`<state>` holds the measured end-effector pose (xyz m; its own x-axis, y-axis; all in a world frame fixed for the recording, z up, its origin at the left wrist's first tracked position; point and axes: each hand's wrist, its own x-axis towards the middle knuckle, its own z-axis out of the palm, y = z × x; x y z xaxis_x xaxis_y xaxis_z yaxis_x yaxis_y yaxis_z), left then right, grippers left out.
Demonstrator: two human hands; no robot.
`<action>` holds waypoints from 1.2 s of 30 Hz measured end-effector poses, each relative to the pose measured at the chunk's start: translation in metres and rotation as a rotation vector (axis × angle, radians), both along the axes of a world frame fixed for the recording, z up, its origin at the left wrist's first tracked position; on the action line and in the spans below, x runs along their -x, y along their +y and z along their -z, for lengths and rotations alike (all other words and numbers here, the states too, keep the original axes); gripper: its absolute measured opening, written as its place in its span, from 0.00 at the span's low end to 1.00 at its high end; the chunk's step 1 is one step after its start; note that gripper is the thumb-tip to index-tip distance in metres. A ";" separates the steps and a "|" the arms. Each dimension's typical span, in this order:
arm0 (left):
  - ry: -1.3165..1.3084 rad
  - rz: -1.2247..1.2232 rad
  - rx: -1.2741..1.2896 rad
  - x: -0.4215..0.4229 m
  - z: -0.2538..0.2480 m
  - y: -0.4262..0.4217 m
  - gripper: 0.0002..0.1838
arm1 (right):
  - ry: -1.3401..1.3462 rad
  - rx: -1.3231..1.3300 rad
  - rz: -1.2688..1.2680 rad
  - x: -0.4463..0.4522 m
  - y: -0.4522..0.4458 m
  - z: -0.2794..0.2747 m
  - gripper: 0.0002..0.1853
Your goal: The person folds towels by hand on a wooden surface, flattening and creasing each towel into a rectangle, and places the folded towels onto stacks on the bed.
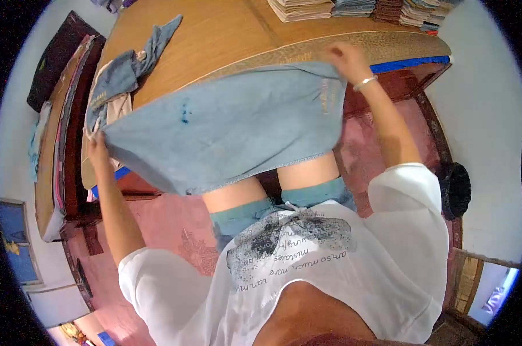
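A blue-grey towel (226, 124) is stretched between my two hands, in front of my legs and over the near edge of the table. It bears a small dark blue stain toward its left half and gold lettering near its right end. My left hand (98, 147) is closed on the towel's left corner, low at the table's edge. Higher up, the curled fingers of my right hand (346, 60) grip the upper right corner. More blue and cream towels (119, 75) lie crumpled on the table just beyond my left hand.
Folded stacks of towels (300, 8) stand along the far right of the wooden table (226, 40). A patterned board (382, 47) runs along the near edge. A cloth-laden shelf (59, 132) is at the left, and a dark round object (457, 190) at the right wall.
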<state>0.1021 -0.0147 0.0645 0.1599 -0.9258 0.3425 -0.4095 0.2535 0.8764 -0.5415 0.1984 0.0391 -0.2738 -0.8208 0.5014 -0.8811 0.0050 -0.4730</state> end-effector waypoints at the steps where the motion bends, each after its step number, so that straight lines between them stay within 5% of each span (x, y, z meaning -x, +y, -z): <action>1: -0.127 -0.034 0.021 0.011 0.014 0.003 0.18 | 0.036 -0.048 -0.045 -0.004 0.007 0.010 0.14; 4: 0.025 -0.009 0.002 0.009 0.074 -0.013 0.19 | 0.125 -0.060 -0.115 -0.019 0.026 0.035 0.16; 5: -0.173 -0.076 0.007 0.001 0.082 -0.018 0.20 | 0.174 -0.014 -0.148 -0.023 0.032 0.039 0.18; 8: -0.190 -0.073 0.017 0.018 0.070 -0.006 0.19 | 0.384 -0.042 -0.035 -0.037 0.035 0.031 0.21; 14: -0.125 -0.043 0.057 0.011 0.076 -0.005 0.17 | 0.369 -0.096 -0.198 0.002 0.026 0.029 0.19; 20: -0.102 -0.041 -0.124 0.015 0.058 -0.009 0.16 | -0.054 -0.187 -0.107 0.033 0.014 0.017 0.10; 22: 0.077 0.037 -0.202 0.025 0.047 -0.007 0.16 | -0.754 -0.256 -0.056 0.037 0.003 0.009 0.12; 23: -0.196 0.010 -0.129 0.025 0.038 -0.004 0.17 | -0.932 -0.134 -0.050 0.035 -0.003 0.008 0.14; 27: -0.090 -0.004 -0.176 0.031 0.041 -0.026 0.18 | -0.799 -0.068 0.100 0.052 -0.036 0.004 0.13; 36: -0.602 -0.158 -0.100 0.079 0.037 -0.067 0.20 | -0.932 0.186 0.329 0.112 -0.123 0.049 0.10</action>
<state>0.0234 -0.0819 0.0276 0.1040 -0.9389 0.3281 -0.8640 0.0781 0.4974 -0.6530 0.0758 -0.0104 -0.8212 -0.5644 0.0842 -0.1275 0.0377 -0.9911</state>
